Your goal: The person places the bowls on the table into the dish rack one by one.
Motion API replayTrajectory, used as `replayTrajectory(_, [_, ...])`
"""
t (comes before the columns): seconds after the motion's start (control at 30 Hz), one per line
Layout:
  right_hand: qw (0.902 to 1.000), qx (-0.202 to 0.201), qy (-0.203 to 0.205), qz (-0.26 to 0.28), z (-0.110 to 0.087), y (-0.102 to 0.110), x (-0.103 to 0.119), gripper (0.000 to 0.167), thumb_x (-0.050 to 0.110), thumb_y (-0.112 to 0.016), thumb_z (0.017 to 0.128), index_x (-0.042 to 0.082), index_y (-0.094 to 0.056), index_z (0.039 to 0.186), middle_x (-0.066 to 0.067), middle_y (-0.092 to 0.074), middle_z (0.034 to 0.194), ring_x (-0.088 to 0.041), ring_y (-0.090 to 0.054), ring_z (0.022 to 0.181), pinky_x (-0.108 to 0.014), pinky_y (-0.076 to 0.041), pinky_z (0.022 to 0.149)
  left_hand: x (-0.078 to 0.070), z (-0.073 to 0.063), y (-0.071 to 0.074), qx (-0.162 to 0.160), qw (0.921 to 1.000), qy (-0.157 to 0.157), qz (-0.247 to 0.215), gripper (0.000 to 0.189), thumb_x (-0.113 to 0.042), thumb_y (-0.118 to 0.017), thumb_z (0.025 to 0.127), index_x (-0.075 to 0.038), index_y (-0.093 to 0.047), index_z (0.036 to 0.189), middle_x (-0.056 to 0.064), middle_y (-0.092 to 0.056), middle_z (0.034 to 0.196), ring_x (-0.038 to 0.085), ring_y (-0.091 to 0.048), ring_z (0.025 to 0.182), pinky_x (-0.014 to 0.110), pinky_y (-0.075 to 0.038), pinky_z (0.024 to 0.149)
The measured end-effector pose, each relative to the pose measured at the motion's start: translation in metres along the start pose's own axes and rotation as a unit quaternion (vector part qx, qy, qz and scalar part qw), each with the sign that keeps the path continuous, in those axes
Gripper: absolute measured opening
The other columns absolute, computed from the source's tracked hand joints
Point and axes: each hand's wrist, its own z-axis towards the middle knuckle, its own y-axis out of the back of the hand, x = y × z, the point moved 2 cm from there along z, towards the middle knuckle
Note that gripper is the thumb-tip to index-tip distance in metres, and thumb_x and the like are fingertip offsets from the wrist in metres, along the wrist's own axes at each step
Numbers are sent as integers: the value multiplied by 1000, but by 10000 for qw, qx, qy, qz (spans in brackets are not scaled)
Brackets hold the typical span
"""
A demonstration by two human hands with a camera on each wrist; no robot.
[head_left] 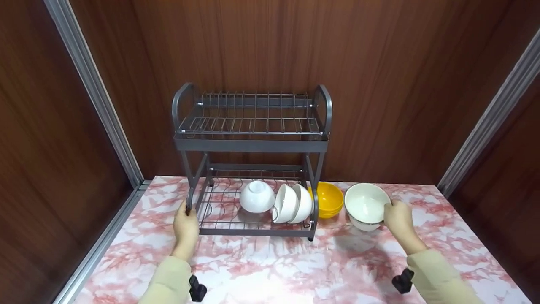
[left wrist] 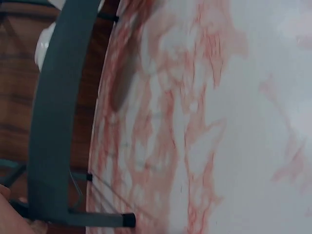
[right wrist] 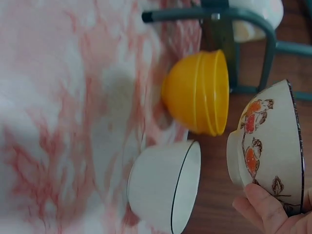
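My left hand (head_left: 186, 228) grips the left side of a grey two-tier dish rack (head_left: 253, 146) at its lower tier. With my right hand (head_left: 400, 219) I pinch the rim of a cream bowl (head_left: 366, 202). Orange and red flowers decorate its outside in the right wrist view, and its rim is dark. Apart from it, on the table, stands a white bowl (right wrist: 161, 187) with a thin dark rim, mostly hidden below the held bowl in the head view. Stacked yellow bowls (head_left: 330, 200) sit between the rack and these bowls.
On the rack's lower tier, a white bowl (head_left: 257, 196) lies upside down, and white bowls (head_left: 286, 204) lean on their sides at the right. Wire dividers (head_left: 253, 124) line the upper tier. Wood panels (head_left: 261, 46) enclose the marbled table (head_left: 253, 266) at the back and sides.
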Motion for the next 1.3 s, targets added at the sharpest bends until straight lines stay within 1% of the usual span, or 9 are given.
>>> replayTrajectory(0.2, [9997, 234, 58, 42, -20, -5, 11, 40, 4, -28, 89, -18, -55, 109, -37, -58, 105, -25, -61, 72, -24, -52, 53, -14, -25, -11, -211, 9990, 280, -273, 61, -3, -49, 84, 4, -28, 141, 27, -28, 144, 41, -26, 135, 49, -21, 113])
replayTrajectory(0.33, [9989, 440, 144, 103, -33, -10, 24, 41, 5, -29, 91, -17, -53, 116, -38, -53, 116, -31, -60, 90, -25, -54, 62, -28, -44, -21, -256, 9970, 25, -729, 59, 2, -51, 82, 4, -32, 138, 23, -26, 146, 38, -24, 136, 49, -19, 114])
replayTrajectory(0.53, [9950, 703, 85, 700, -51, -24, 41, 38, 3, -32, 91, -18, -53, 115, -39, -54, 112, -26, -62, 80, -28, -56, 57, -47, -77, -45, 728, 9854, -226, -1520, 49, -1, -52, 85, -3, -40, 133, 16, -35, 143, 32, -30, 135, 50, -23, 112])
replayTrajectory(0.63, [9889, 973, -112, 1119, -62, -35, 46, 38, 3, -32, 92, -20, -49, 118, -42, -52, 112, -25, -63, 78, -30, -57, 56, -55, -95, -57, 1235, 9783, -271, -1643, 40, -6, -54, 87, -4, -48, 126, 14, -48, 133, 29, -44, 123, 47, -35, 106])
replayTrajectory(0.67, [9873, 1016, -151, 1212, -66, -38, 48, 38, 2, -33, 91, -19, -48, 119, -41, -53, 111, -24, -63, 78, -30, -57, 56, -57, -101, -60, 1429, 9756, -289, -1642, 37, -8, -55, 88, -4, -51, 124, 14, -52, 128, 27, -52, 111, 44, -42, 98])
replayTrajectory(0.8, [9822, 1160, -150, 1470, -81, -53, 56, 39, 1, -35, 91, -18, -47, 122, -39, -55, 108, -23, -63, 74, -33, -57, 54, -66, -125, -71, 2348, 9563, -255, -1723, 36, -21, -54, 92, -2, -53, 122, 17, -59, 117, 22, -59, 94, 32, -52, 84])
replayTrajectory(0.9, [9799, 1213, -158, 1575, -93, -63, 61, 36, -1, -36, 90, -16, -50, 120, -35, -58, 104, -22, -63, 71, -35, -57, 53, -70, -141, -76, 2876, 9373, -132, -1965, 44, -27, -53, 93, 3, -50, 125, 21, -58, 119, 29, -59, 106, 35, -52, 89])
replayTrajectory(1.1, [9746, 1299, -206, 1811, -111, -81, 67, 31, -3, -40, 89, -15, -55, 114, -23, -63, 89, -20, -63, 64, -35, -56, 51, -69, -162, -83, 3270, 9163, 307, -2290, 49, -23, -58, 91, 11, -46, 125, 19, -60, 113, 23, -62, 97, 38, -54, 84])
replayTrajectory(1.3, [9656, 1625, -214, 2018, -123, -93, 65, 33, -1, -40, 90, -15, -53, 116, -16, -64, 79, -19, -63, 62, -35, -56, 50, -62, -169, -86, 3309, 9141, 541, -2282, 47, -12, -58, 86, 12, -45, 124, 19, -60, 112, 12, -60, 86, 36, -55, 79])
